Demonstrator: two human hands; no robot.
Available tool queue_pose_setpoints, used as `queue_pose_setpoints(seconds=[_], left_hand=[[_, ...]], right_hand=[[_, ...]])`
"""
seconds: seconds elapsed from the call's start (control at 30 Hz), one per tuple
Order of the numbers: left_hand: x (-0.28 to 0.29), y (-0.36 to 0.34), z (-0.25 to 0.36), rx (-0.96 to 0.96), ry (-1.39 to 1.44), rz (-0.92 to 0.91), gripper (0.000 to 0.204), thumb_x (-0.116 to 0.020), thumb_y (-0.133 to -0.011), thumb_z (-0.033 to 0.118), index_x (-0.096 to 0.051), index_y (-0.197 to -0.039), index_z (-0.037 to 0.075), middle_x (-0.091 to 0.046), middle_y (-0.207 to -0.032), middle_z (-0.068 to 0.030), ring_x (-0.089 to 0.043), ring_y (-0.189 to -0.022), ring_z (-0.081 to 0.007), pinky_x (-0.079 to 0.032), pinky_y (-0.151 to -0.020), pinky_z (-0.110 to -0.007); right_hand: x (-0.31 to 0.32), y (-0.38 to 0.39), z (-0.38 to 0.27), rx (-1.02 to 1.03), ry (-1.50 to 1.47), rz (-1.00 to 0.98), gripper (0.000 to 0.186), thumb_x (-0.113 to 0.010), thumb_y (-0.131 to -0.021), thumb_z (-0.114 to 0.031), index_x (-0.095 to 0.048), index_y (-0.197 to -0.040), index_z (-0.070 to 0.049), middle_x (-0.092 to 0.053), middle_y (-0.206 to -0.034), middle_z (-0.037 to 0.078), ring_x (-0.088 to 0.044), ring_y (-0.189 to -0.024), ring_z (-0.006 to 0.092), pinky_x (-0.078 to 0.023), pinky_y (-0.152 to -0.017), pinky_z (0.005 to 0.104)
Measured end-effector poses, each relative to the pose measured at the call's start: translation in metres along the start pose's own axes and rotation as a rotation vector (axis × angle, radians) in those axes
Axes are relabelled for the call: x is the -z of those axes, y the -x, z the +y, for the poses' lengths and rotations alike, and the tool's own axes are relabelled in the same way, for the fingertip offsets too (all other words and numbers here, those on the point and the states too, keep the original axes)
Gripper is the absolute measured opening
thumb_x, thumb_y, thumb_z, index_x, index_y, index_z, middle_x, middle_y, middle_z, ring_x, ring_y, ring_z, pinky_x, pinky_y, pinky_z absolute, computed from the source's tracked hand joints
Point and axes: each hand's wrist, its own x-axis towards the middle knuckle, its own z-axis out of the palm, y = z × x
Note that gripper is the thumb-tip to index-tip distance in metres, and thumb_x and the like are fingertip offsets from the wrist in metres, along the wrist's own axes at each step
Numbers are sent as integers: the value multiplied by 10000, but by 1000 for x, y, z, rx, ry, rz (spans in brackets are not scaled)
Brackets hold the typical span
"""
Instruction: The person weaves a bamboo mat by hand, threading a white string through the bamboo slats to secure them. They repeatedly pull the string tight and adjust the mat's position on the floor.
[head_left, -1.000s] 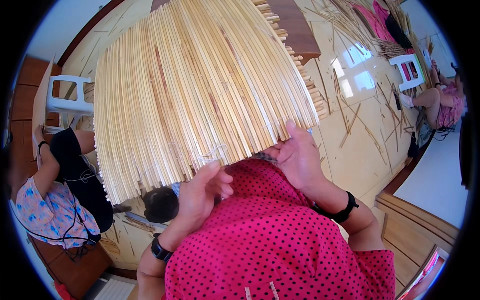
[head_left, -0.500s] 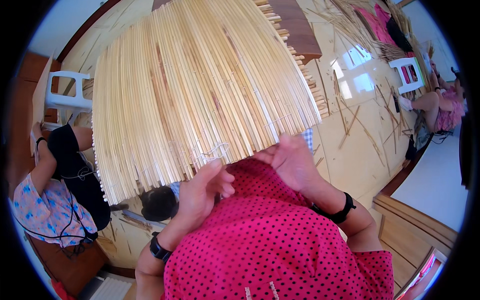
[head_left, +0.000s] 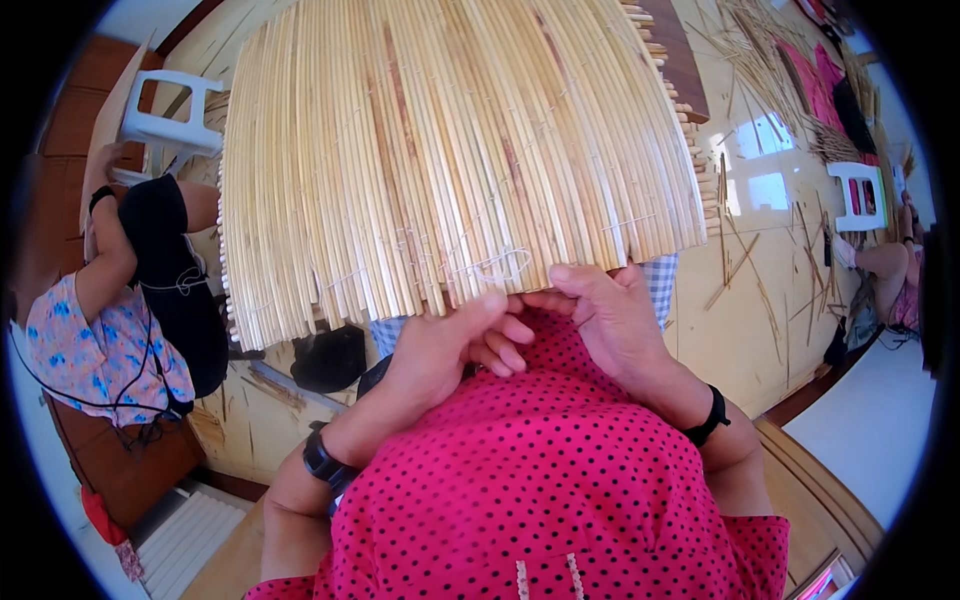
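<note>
A large mat of pale reed sticks (head_left: 430,150) fills the upper middle, with loose white thread (head_left: 505,262) on its lower edge. My right hand (head_left: 620,325) grips that edge, thumb over it and fingers partly hidden beneath. My left hand (head_left: 455,350) touches the same edge just left of it, thumb raised to the sticks and fingers curled; whether anything thin is held between them I cannot tell. Below both hands is my pink dotted top (head_left: 520,450).
At left, a person in a floral top (head_left: 95,350) sits by a white stool (head_left: 175,125); another person's leg (head_left: 880,262) shows at right beside a second stool (head_left: 855,200). Loose reeds (head_left: 740,255) lie scattered on the tiled floor, and a wooden board (head_left: 685,70) lies under the mat.
The mat and both hands sit farther right and a little higher in view, as the view has shifted. My right fingers have moved slightly along the edge.
</note>
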Motion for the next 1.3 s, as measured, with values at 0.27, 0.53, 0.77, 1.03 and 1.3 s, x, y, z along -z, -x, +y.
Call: queue_pose_setpoints(seconds=[0.27,0.53,0.77,1.03,1.3], left_hand=[[13,59,41,-1409,-1703,112,252,-827,-764,180,-725,-984,112,-698,-924,-53,-689,-820,-209,-531,-678,-332],[21,7,42,-1487,-1710,173,262,-774,-753,156,-704,-983,52,-669,-1027,-83,-674,-934,-226,-550,-813,-378],[21,36,52,-1264,-1301,113,311,-851,-718,207,-705,-920,22,-688,-899,-109,-681,-782,-282,-549,-678,-347],[39,50,19,-1444,-1764,287,196,-830,-736,188,-731,-898,141,-680,-802,25,-637,-658,-135,-482,-595,-270],[45,10,31,-1738,-1718,312,284,-761,-703,162,-752,-987,148,-599,-998,14,-604,-912,-168,-462,-833,-331]], right_hand=[[-6,2,-2,13,-14,83,111,-683,-887,-17,-682,-925,88,-694,-905,147,-697,-825,219,-606,-835,391],[-13,6,-9,-17,61,87,161,-682,-889,-38,-669,-965,102,-702,-926,165,-707,-840,247,-604,-804,371],[-3,7,-6,-71,62,64,185,-676,-907,-72,-658,-994,89,-703,-918,170,-723,-886,302,-613,-770,380],[-12,11,-1,-203,33,111,169,-667,-925,-92,-661,-980,68,-701,-916,165,-719,-897,293,-609,-799,404],[-25,11,-14,-269,80,43,234,-636,-962,-179,-663,-996,50,-714,-991,193,-717,-903,280,-604,-793,389]])
